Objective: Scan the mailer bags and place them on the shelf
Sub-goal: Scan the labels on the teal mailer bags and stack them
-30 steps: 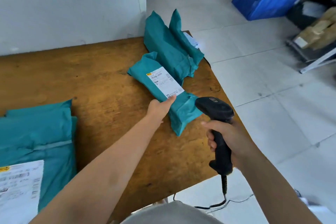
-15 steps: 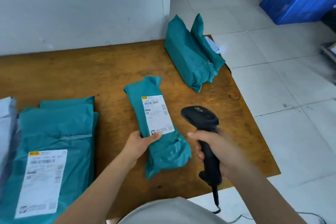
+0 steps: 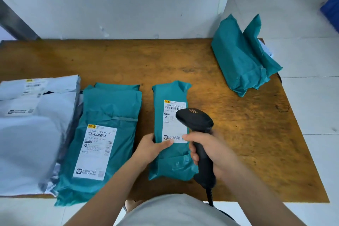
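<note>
A brown wooden table stands with its far edge against a white, scuffed wall. Its top is worn, with dark streaks and a faint ring-shaped mark near the right edge. To the right and along the near edge lies a floor of pale tiles with grey joints. At the frame's right edge, well apart from the table, sits something blue, perhaps a crate, mostly cut off.

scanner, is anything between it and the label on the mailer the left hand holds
Nothing visible. The scanner, gripped by the right hand, points at the label on the teal mailer; the left hand pinches the mailer at the label's lower edge, away from the barcode near its top.
</note>
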Demonstrator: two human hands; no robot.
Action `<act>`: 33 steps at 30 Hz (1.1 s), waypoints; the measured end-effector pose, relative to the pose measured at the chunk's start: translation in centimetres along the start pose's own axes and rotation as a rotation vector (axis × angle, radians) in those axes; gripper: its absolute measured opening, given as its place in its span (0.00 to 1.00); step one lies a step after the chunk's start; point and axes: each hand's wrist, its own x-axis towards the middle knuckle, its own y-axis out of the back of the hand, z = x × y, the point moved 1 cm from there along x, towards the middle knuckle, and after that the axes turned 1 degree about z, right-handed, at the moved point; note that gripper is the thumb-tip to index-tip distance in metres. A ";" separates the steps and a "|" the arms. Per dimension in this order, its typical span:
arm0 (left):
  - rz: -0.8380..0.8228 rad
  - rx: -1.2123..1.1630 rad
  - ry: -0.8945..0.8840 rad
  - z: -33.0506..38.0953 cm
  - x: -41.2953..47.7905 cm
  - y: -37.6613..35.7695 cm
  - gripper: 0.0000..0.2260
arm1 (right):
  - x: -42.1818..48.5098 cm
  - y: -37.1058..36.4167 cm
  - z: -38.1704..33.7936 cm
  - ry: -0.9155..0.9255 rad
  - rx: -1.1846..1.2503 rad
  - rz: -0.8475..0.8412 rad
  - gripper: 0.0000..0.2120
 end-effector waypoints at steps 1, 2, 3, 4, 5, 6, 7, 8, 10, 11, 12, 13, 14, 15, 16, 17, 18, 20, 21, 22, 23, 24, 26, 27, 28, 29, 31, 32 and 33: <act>-0.006 0.004 -0.001 0.0 0.0 0.0 0.11 | 0.0 -0.1 0.1 -0.012 0.004 0.006 0.13; -0.013 0.013 -0.002 0.0 0.1 -0.1 0.12 | 0.0 -0.2 0.2 -0.022 0.006 0.012 0.13; -0.018 0.025 0.000 -0.1 0.1 -0.1 0.14 | -0.1 -0.2 0.3 -0.029 0.007 0.016 0.13; -0.021 0.031 -0.001 -0.1 0.2 -0.1 0.15 | -0.1 -0.2 0.3 -0.033 0.009 0.017 0.13; -0.017 0.031 0.000 -0.2 0.2 -0.2 0.16 | -0.1 -0.2 0.3 -0.033 0.013 0.017 0.14; -0.012 0.026 0.002 -0.3 0.2 -0.2 0.16 | -0.1 -0.2 0.4 -0.033 0.016 0.014 0.15; -0.007 0.025 0.006 -0.4 0.2 -0.2 0.16 | -0.1 -0.2 0.4 -0.032 0.017 0.011 0.15; -0.006 0.027 0.009 -0.4 0.1 -0.1 0.17 | -0.2 -0.2 0.4 -0.031 0.018 0.009 0.15; -0.011 0.035 0.018 -0.3 -0.1 -0.1 0.17 | -0.3 -0.2 0.4 -0.031 0.025 0.007 0.13; -0.013 0.044 0.022 -0.2 -0.2 0.0 0.17 | -0.4 -0.2 0.4 -0.031 0.030 0.007 0.12; -0.002 0.060 0.021 -0.2 -0.2 0.2 0.17 | -0.4 -0.2 0.4 -0.027 0.034 0.007 0.12; 0.026 0.102 0.021 -0.2 -0.2 0.4 0.17 | -0.5 -0.2 0.3 -0.021 0.039 0.005 0.12; 0.071 0.182 0.017 -0.2 -0.3 0.7 0.17 | -0.5 -0.1 0.3 -0.013 0.045 0.005 0.13; 0.108 0.295 0.023 -0.2 -0.4 1.2 0.17 | -0.5 0.0 0.2 -0.007 0.050 0.008 0.13; 0.128 0.424 0.039 0.0 -0.6 1.5 0.19 | -0.5 0.2 0.2 -0.005 0.054 0.018 0.13; 0.130 0.556 0.063 0.3 -0.9 1.8 0.21 | -0.5 0.4 0.1 -0.007 0.055 0.032 0.14; 0.126 0.697 0.083 0.6 -1.3 1.9 0.23 | -0.4 0.6 0.0 -0.007 0.053 0.044 0.14; 0.143 1.001 0.095 1.7 -2.3 2.0 0.22 | -0.5 1.3 -0.3 0.000 0.051 0.059 0.14; 0.163 1.138 0.084 2.3 -2.8 1.9 0.21 | -0.5 1.7 -0.4 0.005 0.053 0.065 0.14; 0.186 1.246 0.067 3.2 -3.4 1.6 0.19 | -0.6 2.3 -0.5 0.009 0.056 0.072 0.14; 0.206 1.317 0.040 4.4 -4.0 1.3 0.17 | -0.8 3.0 -0.7 0.012 0.058 0.081 0.14; 0.225 1.362 0.002 5.7 -4.5 0.9 0.16 | -1.0 3.8 -0.8 0.018 0.057 0.091 0.13; 0.248 1.381 -0.098 8.7 -4.2 -0.6 0.14 | -1.6 5.8 -1.2 0.028 0.054 0.118 0.14; 0.252 1.361 -0.157 10.1 -3.5 -1.7 0.15 | -1.8 6.8 -1.3 0.026 0.058 0.139 0.14; 0.244 1.312 -0.224 11.4 -2.6 -3.1 0.17 | -2.1 7.9 -1.5 0.023 0.069 0.165 0.14; 0.220 1.230 -0.299 12.8 -1.7 -4.8 0.18 | -2.4 8.9 -1.7 0.019 0.083 0.190 0.13; 0.098 1.005 -0.405 15.6 0.5 -9.0 0.18 | -3.0 10.9 -2.3 0.017 0.104 0.230 0.12; 0.027 0.913 -0.420 16.9 1.9 -11.3 0.17 | -3.2 11.7 -2.6 0.015 0.110 0.251 0.12; -0.013 0.866 -0.435 18.1 3.4 -13.6 0.16 | -3.4 12.5 -2.8 0.012 0.114 0.273 0.12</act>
